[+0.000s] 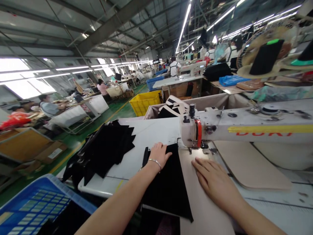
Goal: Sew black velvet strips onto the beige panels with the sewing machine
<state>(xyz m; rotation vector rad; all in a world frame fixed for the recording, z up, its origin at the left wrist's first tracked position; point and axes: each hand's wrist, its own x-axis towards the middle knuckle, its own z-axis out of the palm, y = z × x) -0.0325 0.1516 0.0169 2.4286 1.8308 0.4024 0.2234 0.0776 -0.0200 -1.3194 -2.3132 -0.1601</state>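
Note:
My left hand (159,156), a bracelet at its wrist, lies on a black fabric piece (168,186), thumb spread to the right and fingers pointing forward. My right hand (213,179) rests flat, fingers stretched out, on a beige panel (193,192) beside the black piece. Just ahead of the right fingertips is the needle area of a white sewing machine (244,125), with an orange guard on its head. The black piece's right edge lies along the beige panel. Part of this panel is hidden under the black fabric and my right hand.
A stack of black fabric pieces (105,150) covers the table's left side. Another beige panel (254,166) lies beneath the machine arm. A blue basket (49,192) stands at lower left, a yellow crate (146,103) beyond the table. Other people work farther back.

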